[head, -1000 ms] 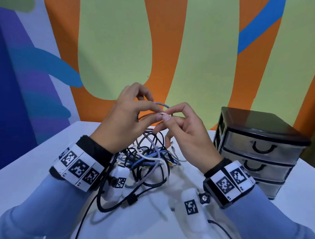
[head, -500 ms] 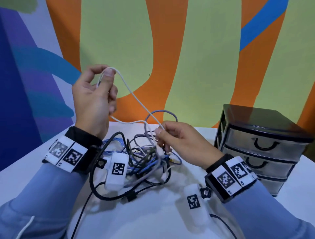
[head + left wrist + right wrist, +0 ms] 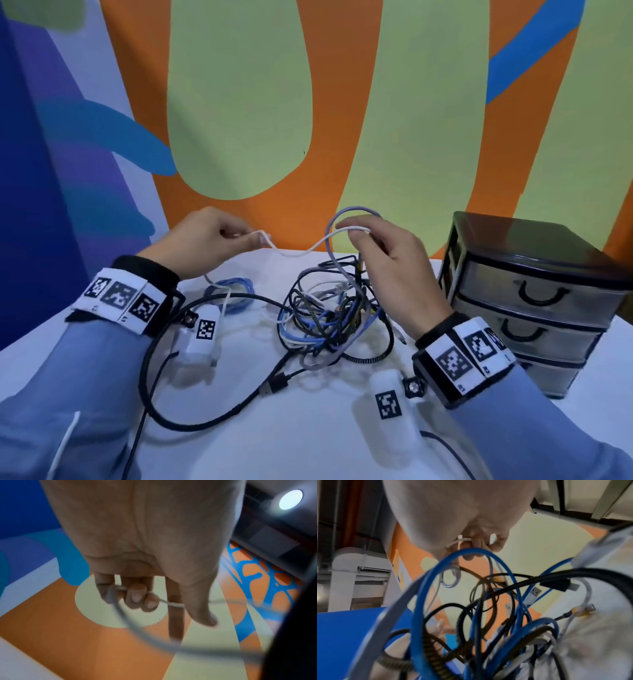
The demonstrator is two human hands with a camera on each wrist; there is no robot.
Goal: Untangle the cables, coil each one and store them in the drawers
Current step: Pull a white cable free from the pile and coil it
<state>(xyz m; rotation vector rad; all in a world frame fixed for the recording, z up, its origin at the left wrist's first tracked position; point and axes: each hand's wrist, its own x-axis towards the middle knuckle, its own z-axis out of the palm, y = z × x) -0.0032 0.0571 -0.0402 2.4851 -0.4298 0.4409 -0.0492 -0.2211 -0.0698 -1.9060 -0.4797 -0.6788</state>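
A thin white cable (image 3: 294,253) sags in a shallow arc between the two raised hands, above the white tabletop (image 3: 308,428). The left hand (image 3: 202,246) pinches one end of it between thumb and forefinger; in the left wrist view (image 3: 137,596) the other fingers curl around a further loop of the same cable. The right hand (image 3: 387,267) has its grip pinched on the other part of the white cable with curled fingertips, which the right wrist view (image 3: 462,541) shows wrapped over the white strand.

Under and just left of the right hand lies the tangled heap of black, blue, grey and braided cables (image 3: 329,315), resting on the tabletop; a grey loop (image 3: 337,219) rises from it beside the right fingers. A small coil of blue cable (image 3: 233,291) lies apart from the heap, below the left hand. A thick black cable with a plug (image 3: 274,385) sweeps in a wide curve across the near tabletop.

At the right stands a black-framed cabinet with three translucent grey drawers (image 3: 534,301), all pushed in. White tagged camera pods (image 3: 202,334) hang beneath both wrists.
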